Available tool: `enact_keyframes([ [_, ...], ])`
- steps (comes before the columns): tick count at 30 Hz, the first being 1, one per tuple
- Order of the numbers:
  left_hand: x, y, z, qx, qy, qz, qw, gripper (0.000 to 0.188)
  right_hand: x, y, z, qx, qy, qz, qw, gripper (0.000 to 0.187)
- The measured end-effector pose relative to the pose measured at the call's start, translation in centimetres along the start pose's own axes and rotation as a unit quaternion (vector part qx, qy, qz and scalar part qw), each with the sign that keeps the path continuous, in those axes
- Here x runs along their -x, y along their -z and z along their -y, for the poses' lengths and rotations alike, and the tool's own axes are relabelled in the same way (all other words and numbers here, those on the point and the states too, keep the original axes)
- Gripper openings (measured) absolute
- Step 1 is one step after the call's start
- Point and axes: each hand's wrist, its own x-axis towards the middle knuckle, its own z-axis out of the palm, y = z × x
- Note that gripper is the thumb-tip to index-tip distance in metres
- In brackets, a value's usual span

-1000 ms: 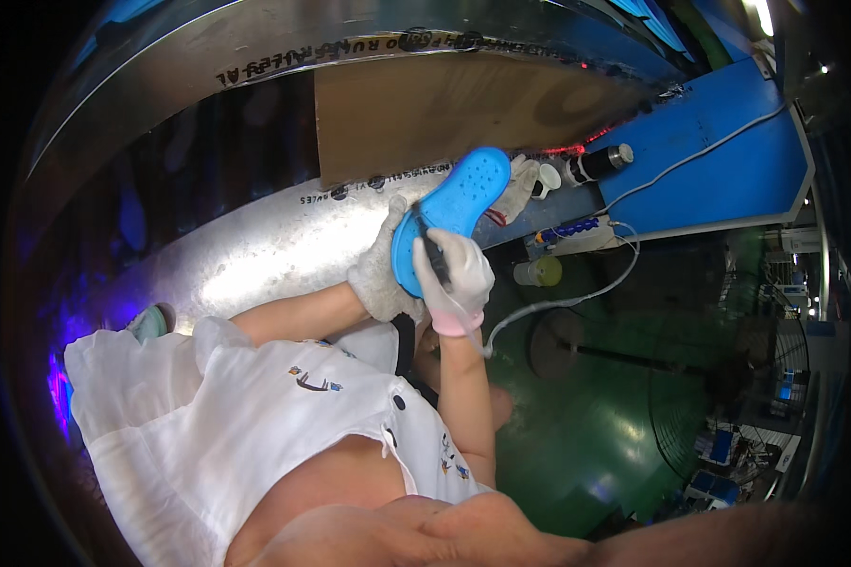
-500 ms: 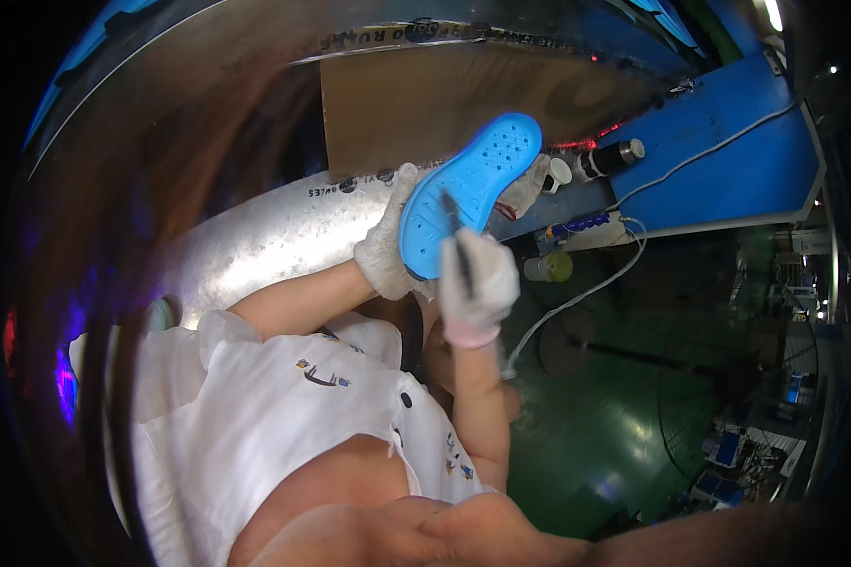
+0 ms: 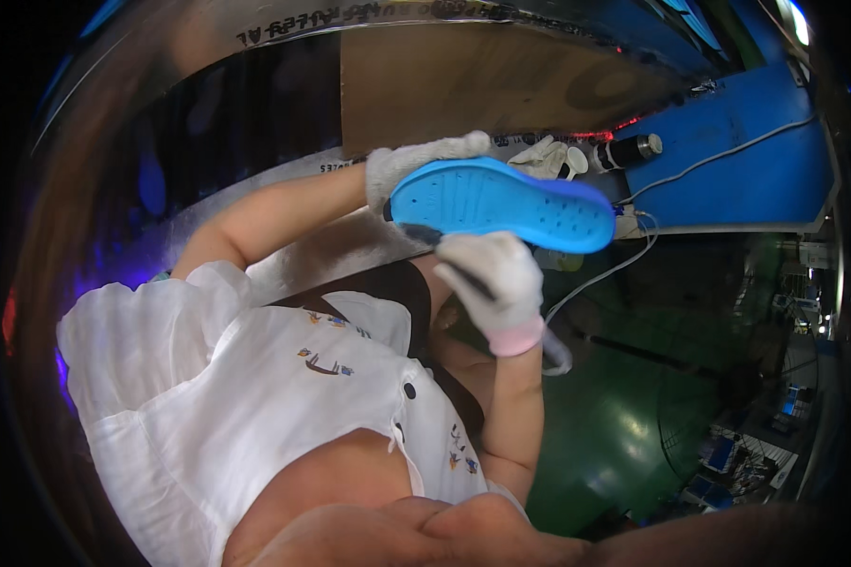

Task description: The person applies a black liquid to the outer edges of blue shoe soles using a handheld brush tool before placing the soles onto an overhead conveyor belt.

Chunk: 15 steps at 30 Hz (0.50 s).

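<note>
A blue shoe sole [image 3: 501, 200] lies nearly level across the view, its heel at the left and its perforated toe part at the right. My left hand [image 3: 402, 170], in a whitish work glove, grips the heel end, with fingers stretched along the far edge. My right hand [image 3: 501, 283], in a white glove with a pink cuff, is closed around the dark handle of a brush [image 3: 420, 232]. The dark brush head is at the sole's near edge, by the heel; whether it touches is hard to tell. The sole's underside is hidden.
Beyond the sole lie a pair of gloves [image 3: 542, 157], a white cup [image 3: 576, 163] and a dark flask [image 3: 629, 151]. A cardboard sheet [image 3: 425, 85] stands behind. At the right, a grey cable [image 3: 709, 156] crosses a blue panel [image 3: 738, 180] and hangs down above the green floor [image 3: 615, 406].
The sole has turned clockwise from steeply tilted to almost level, its toe part now pointing right. The brush has moved from the sole's upper face to its near heel edge.
</note>
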Motion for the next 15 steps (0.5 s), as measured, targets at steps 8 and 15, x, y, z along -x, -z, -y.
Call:
enact_keyframes([
  [8, -1.0, -0.1, -2.6, -0.259, 0.078, -0.010, 0.963, 0.044, 1.4, -1.1, 1.2, -0.055, -0.099, -0.074, 0.991, 0.023],
  [15, -2.4, 3.3, -3.2, -0.426, -0.063, 0.097, 0.897, 0.041, 0.8, 0.7, 3.3, 0.065, -0.081, -0.003, 0.995, 0.021],
])
